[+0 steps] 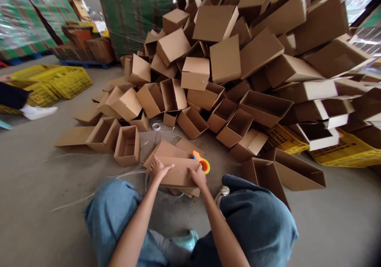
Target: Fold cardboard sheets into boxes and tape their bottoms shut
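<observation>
Between my knees, a brown cardboard box (177, 172) is held at its two ends. My left hand (160, 169) grips its left end, thumb across the face and fingers over the far edge. At the right end, my right hand (197, 175) has its thumb on the cardboard; its other fingers are partly hidden. Just beyond that hand sits an orange tape dispenser (201, 160) with a yellow roll. Flat cardboard pieces (169, 150) lie under and behind the held box.
A large heap of open cardboard boxes (193, 72) rises ahead. Yellow crates (347, 150) stand under its right side, and more yellow crates (64, 80) are at far left beside a person's foot (38, 111). A white tape roll (156, 127) and loose straps (74, 200) lie on the floor.
</observation>
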`<state>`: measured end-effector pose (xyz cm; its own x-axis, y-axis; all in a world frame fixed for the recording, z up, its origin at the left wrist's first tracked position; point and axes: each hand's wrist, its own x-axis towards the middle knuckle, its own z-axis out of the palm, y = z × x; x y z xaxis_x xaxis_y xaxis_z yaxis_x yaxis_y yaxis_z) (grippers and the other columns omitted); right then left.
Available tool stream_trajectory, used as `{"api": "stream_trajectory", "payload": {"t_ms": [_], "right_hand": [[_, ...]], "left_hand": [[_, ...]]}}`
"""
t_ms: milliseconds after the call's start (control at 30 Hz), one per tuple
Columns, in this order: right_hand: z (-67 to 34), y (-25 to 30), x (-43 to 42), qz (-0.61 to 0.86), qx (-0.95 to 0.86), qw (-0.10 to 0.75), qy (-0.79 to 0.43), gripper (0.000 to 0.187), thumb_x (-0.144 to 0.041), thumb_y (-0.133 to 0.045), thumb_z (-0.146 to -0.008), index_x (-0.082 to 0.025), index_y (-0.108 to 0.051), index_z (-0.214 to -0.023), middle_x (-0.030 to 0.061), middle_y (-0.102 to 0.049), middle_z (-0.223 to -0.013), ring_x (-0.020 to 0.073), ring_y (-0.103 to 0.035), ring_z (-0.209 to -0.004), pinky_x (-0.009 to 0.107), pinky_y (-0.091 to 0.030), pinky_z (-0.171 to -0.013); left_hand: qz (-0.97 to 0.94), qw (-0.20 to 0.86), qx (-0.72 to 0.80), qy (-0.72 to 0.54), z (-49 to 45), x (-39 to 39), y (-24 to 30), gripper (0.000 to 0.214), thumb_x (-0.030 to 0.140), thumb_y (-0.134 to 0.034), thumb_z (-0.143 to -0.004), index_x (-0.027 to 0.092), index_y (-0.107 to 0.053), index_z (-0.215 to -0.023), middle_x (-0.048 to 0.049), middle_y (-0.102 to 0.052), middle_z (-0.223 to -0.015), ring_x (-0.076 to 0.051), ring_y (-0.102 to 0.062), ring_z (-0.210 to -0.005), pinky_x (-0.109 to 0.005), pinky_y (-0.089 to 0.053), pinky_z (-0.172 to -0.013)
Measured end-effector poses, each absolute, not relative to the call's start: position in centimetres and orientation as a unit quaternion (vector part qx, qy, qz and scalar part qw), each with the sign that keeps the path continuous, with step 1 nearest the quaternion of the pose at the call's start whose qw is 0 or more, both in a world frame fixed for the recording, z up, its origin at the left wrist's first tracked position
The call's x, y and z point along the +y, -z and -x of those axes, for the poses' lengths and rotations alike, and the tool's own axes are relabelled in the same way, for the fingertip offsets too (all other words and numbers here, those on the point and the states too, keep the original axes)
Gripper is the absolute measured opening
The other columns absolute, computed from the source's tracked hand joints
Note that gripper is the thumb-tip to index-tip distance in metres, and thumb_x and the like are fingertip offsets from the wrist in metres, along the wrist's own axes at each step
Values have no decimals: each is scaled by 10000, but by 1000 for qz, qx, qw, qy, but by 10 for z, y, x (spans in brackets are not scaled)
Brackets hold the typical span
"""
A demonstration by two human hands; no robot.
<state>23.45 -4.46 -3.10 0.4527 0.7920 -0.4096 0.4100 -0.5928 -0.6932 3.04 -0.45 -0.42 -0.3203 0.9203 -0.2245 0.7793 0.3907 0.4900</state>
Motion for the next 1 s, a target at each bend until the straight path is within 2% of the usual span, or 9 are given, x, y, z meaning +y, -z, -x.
{"api": "stream_trajectory", "payload": {"t_ms": [100, 167, 233, 367, 467, 567, 800, 933, 1000], "right_hand": [[-247, 34, -40, 759, -396, 296, -425, 615, -459, -633, -708, -114, -540, -1208, 222, -640, -1160, 364, -587, -1124, 475, -436, -929], [-258, 36, -38, 725, -416, 310, -453, 458, -396, -632, -706, -129, -608, -1077, 168, -679, -1106, 322, -618, -1073, 423, -460, -919], [-267, 37, -39, 694, -433, 316, -481, 383, -380, -653, -685, -153, -641, -993, 106, -712, -1037, 279, -649, -1001, 373, -491, -883], [-269, 39, -46, 644, -445, 350, -515, 499, -365, -748, -581, -166, -657, -1030, 73, -721, -1021, 271, -651, -985, 362, -509, -869], [-262, 43, -53, 687, -413, 363, -475, 653, -356, -734, -583, -187, -607, -1201, 70, -689, -1119, 279, -612, -1076, 384, -469, -939], [-255, 44, -57, 745, -358, 336, -451, 778, -364, -700, -611, -240, -505, -1353, 58, -645, -1218, 294, -558, -1168, 409, -423, -990], [-256, 49, -54, 758, -309, 342, -461, 773, -366, -707, -592, -299, -533, -1342, 19, -647, -1223, 301, -520, -1213, 408, -384, -1021], [-270, 50, -50, 655, -323, 411, -546, 700, -389, -724, -571, -277, -608, -1252, 11, -676, -1168, 281, -553, -1167, 393, -415, -990], [-280, 51, -52, 608, -318, 419, -594, 681, -407, -733, -576, -270, -619, -1233, 17, -685, -1144, 271, -582, -1120, 399, -432, -963]], "left_hand": [[-530, 239, 801, -140, -31, -4, 2, 1257, 592, -768, -551, 54, -81, -1457, -301, -301, -1471, -385, -294, -1380, -436, -271, -1084], [-525, 239, 806, -135, -32, -4, 1, 1265, 591, -772, -549, 52, -80, -1460, -295, -305, -1473, -382, -297, -1378, -432, -268, -1089], [-522, 238, 808, -134, -32, -5, -1, 1270, 587, -777, -546, 48, -80, -1461, -293, -315, -1468, -378, -309, -1373, -426, -274, -1087], [-522, 234, 810, -131, -33, -6, -4, 1271, 592, -777, -538, 53, -86, -1459, -294, -322, -1461, -375, -308, -1373, -424, -278, -1079], [-540, 235, 800, -115, -32, -8, -6, 1326, 603, -795, -486, 68, -71, -1460, -304, -311, -1455, -388, -301, -1370, -439, -278, -1072], [-573, 238, 779, -93, -32, -10, -7, 1397, 611, -820, -406, 121, -56, -1469, -295, -312, -1442, -409, -317, -1351, -466, -298, -1046], [-569, 234, 783, -91, -34, -11, -12, 1364, 597, -823, -421, 134, -74, -1463, -282, -335, -1406, -403, -338, -1328, -469, -295, -1041], [-564, 242, 784, -86, -36, -9, -17, 1330, 562, -833, -445, 152, -83, -1464, -278, -345, -1405, -414, -352, -1318, -483, -301, -1030], [-566, 247, 781, -89, -36, -9, -17, 1334, 548, -842, -447, 148, -83, -1468, -285, -341, -1411, -424, -354, -1320, -485, -303, -1031]]}}
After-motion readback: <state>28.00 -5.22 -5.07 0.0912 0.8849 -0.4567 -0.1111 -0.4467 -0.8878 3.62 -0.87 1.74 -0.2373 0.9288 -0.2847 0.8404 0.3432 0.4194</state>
